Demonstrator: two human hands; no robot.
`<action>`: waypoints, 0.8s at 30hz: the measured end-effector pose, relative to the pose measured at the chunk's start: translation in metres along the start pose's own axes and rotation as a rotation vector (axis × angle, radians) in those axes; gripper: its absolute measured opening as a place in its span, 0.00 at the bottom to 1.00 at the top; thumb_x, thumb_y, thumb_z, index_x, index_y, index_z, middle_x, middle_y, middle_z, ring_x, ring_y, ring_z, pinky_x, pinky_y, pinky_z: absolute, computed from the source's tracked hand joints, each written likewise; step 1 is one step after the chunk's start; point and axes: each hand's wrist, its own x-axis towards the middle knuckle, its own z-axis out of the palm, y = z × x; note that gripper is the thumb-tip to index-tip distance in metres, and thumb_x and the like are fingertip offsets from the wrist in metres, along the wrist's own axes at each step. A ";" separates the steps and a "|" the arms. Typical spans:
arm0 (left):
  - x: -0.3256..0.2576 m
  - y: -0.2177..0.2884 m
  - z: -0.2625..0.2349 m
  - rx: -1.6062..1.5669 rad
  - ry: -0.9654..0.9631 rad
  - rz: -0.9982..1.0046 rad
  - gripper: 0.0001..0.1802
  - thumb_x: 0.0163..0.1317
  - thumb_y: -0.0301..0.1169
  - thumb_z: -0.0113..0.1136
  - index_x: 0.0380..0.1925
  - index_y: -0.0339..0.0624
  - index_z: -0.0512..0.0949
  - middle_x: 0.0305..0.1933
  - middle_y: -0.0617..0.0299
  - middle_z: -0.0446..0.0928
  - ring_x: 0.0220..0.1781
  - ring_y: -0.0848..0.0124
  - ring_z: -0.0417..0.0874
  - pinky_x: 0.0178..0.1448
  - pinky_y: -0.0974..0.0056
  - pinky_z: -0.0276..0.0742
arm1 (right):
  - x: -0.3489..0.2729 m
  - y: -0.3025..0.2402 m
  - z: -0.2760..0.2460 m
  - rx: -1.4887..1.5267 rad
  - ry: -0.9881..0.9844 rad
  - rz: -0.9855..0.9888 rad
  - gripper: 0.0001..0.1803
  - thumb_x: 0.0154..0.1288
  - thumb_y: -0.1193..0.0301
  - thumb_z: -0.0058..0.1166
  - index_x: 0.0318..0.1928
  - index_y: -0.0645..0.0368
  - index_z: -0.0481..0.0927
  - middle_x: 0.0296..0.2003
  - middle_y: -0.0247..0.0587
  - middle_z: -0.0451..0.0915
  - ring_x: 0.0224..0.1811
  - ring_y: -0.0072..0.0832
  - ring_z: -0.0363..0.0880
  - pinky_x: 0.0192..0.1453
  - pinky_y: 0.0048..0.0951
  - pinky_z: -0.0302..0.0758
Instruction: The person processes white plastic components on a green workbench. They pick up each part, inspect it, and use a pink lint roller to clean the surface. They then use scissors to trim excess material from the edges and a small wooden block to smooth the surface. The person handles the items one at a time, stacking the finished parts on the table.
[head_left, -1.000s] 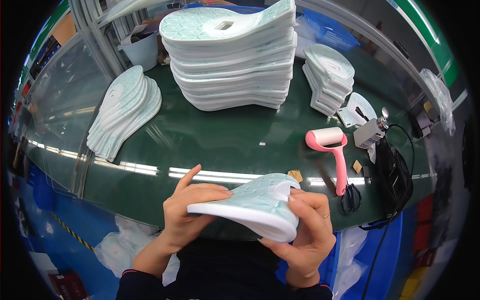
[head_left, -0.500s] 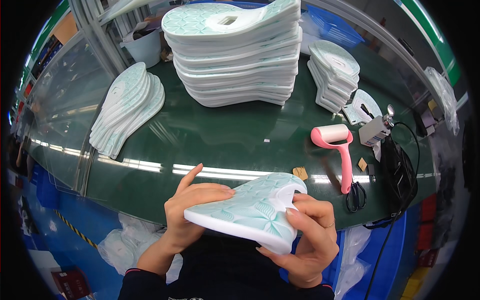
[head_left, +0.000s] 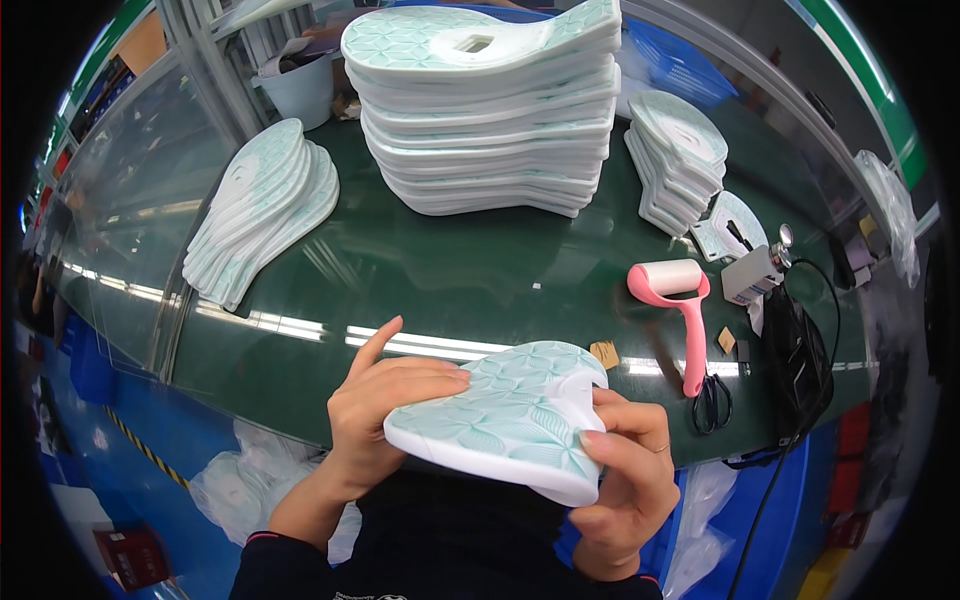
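Observation:
Between both hands, above the table's near edge, I hold a curved white panel (head_left: pixel 500 425) with a raised mint-green leaf pattern. My left hand (head_left: pixel 385 415) grips its left side, thumb hidden beneath, index finger lifted off. At the right end, beside a curved notch, my right hand (head_left: pixel 628 475) pinches the rim with thumb and fingers. A tall stack of like panels (head_left: pixel 485 130), the top one with a slot, stands at the far middle. Fanned panels (head_left: pixel 262 215) lean over each other at the left, and a smaller stack (head_left: pixel 678 160) stands at the far right.
On the green table (head_left: pixel 430 270) at the right lie a pink-handled lint roller (head_left: pixel 690 330), black-handled scissors (head_left: pixel 712 403), tan scraps (head_left: pixel 605 354) and a black bag (head_left: pixel 797 350). Behind them stands a white pump bottle (head_left: pixel 752 275). Blue baskets (head_left: pixel 680 65) and a pale bucket (head_left: pixel 300 92) are at the back.
The held panel has tipped slightly, turning more of its patterned face upward, and shifted a little right. Both hands keep their hold. The whole view has shifted slightly.

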 end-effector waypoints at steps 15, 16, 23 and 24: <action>-0.006 -0.001 -0.001 0.193 0.076 0.036 0.08 0.45 0.28 0.63 0.29 0.46 0.81 0.30 0.66 0.81 0.37 0.71 0.82 0.64 0.49 0.60 | 0.001 -0.004 -0.005 0.213 -0.139 0.238 0.24 0.49 0.75 0.58 0.50 0.69 0.74 0.48 0.50 0.69 0.50 0.35 0.69 0.55 0.30 0.65; -0.006 -0.001 -0.001 0.176 0.074 0.033 0.08 0.45 0.28 0.63 0.29 0.46 0.81 0.30 0.65 0.81 0.37 0.71 0.82 0.64 0.49 0.60 | 0.002 -0.004 -0.010 0.158 -0.214 0.188 0.28 0.44 0.81 0.58 0.51 0.69 0.72 0.49 0.52 0.68 0.51 0.37 0.69 0.56 0.32 0.65; -0.005 0.003 -0.002 0.122 0.066 0.033 0.09 0.45 0.29 0.64 0.30 0.45 0.81 0.31 0.64 0.82 0.37 0.69 0.83 0.63 0.49 0.60 | 0.003 -0.011 -0.014 0.140 -0.237 0.138 0.28 0.43 0.78 0.59 0.50 0.70 0.74 0.49 0.53 0.69 0.50 0.37 0.70 0.55 0.32 0.66; -0.005 0.003 -0.003 0.121 0.068 0.034 0.09 0.45 0.29 0.64 0.30 0.45 0.81 0.31 0.64 0.82 0.37 0.69 0.83 0.63 0.49 0.60 | 0.003 -0.010 -0.014 0.144 -0.232 0.137 0.28 0.43 0.78 0.59 0.50 0.70 0.74 0.48 0.53 0.69 0.49 0.37 0.71 0.54 0.31 0.66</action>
